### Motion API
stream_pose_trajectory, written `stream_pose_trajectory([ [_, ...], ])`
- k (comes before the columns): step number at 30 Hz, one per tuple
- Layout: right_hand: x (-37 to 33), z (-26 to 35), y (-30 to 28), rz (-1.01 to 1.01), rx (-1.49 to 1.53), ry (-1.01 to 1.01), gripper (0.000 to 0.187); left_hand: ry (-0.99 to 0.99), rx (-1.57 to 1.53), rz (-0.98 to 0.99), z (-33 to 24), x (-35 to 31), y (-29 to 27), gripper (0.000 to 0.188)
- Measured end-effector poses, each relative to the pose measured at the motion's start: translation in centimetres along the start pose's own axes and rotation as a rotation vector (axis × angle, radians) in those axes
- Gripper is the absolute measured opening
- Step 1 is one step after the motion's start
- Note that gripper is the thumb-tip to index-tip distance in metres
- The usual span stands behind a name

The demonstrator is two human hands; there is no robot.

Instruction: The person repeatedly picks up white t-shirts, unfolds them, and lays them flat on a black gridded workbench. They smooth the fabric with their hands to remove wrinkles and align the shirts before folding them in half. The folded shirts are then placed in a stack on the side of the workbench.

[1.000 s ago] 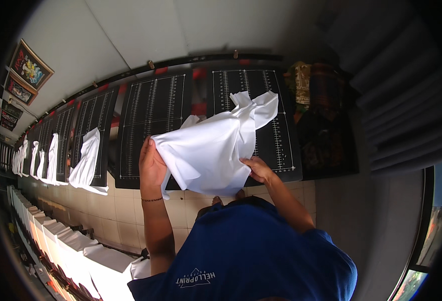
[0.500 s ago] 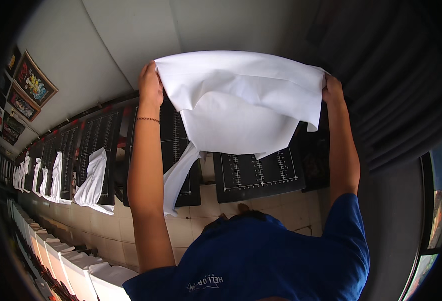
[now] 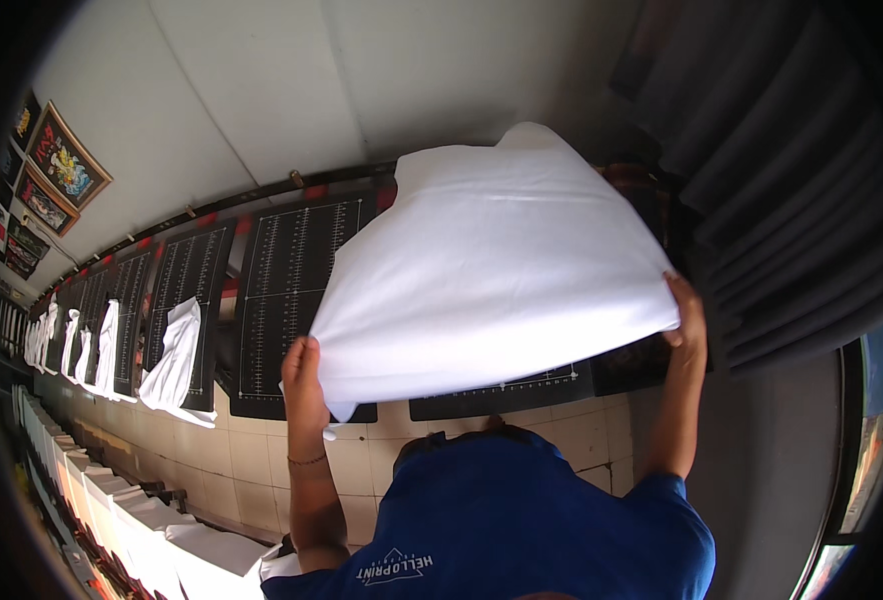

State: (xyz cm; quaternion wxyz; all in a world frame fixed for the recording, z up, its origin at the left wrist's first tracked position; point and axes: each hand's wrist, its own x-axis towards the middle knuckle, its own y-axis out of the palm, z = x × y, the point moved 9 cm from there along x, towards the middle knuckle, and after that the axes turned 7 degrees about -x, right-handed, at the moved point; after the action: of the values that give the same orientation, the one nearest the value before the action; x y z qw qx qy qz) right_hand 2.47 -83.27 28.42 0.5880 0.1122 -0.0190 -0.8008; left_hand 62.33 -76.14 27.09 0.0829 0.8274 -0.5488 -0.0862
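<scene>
A wide piece of white cloth is stretched between my two hands, its far part spread over black boards and its near edge toward my body. My left hand pinches the near left corner, thumb on top. At the right corner, my right hand grips the cloth with its fingers closed around the edge. Under the cloth lies a black board with white ruler markings; most of it is covered. Left of it, another black ruled board shows more fully.
More black boards run in a row to the left, with crumpled white cloths on them. A grey wall stands behind, a dark curtain at right. White-topped racks stand lower left, beyond the tiled floor.
Both hands have come down and nearer my body, drawing the cloth's held edge with them. The cloth, raised and folded before, now spreads out away from me over the boards.
</scene>
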Motion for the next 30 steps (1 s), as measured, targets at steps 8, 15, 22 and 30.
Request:
stream_pose_trajectory([
  [8,-0.4,-21.5,-7.6,0.076,-0.029,0.495,0.042,-0.304,0.285,0.011,20.1,-3.9,-5.9,0.032],
  [15,-10.8,-30.2,-15.4,0.087,-0.387,0.85,0.023,-0.62,0.507,-0.118,25.8,-16.4,-11.5,0.029],
  [22,-16.6,-30.4,-17.2,0.045,-0.586,0.982,0.016,-0.75,0.666,-0.087,30.9,-23.0,-15.7,0.029],
  [30,2.7,-16.5,-2.3,0.017,-1.133,0.079,0.027,-0.467,0.729,0.866,23.1,-5.2,3.4,0.025],
])
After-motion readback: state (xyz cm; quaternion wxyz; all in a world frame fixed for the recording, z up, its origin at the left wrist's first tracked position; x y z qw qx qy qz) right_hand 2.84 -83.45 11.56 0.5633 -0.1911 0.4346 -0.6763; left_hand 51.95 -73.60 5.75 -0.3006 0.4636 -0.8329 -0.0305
